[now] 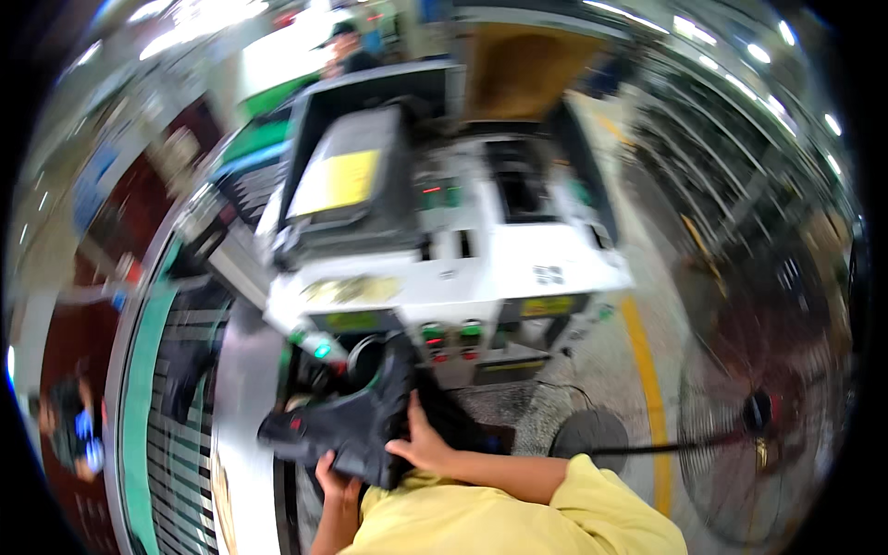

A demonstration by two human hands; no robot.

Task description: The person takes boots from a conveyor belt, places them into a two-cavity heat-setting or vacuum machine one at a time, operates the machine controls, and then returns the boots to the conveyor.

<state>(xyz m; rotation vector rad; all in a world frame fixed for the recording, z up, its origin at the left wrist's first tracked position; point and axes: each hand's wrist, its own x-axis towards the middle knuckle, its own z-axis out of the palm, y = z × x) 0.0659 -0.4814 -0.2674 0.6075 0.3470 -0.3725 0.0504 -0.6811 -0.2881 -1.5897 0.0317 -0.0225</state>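
A black boot (pixel 347 421) is between my two hands, close in front of my body. Its toe points left and its shaft rises toward the machine. My left hand (pixel 335 478) is closed on the lower edge of the boot near the heel, with some fingers hidden. Against the right side of the boot, my right hand (pixel 425 439) grips with the thumb toward the heel and the fingers up along the shaft. Just beyond the boot stands a white machine (pixel 462 277) with lit buttons, and a metal ring-shaped part (pixel 366 359) shows behind the shaft.
A slatted conveyor with a green edge (pixel 139 407) runs along my left, carrying dark items. To the right are a large standing fan (pixel 758 412), its round base (pixel 589 439), a yellow floor line (pixel 647 398) and racks (pixel 740 157). A person (pixel 347 51) is behind the machine.
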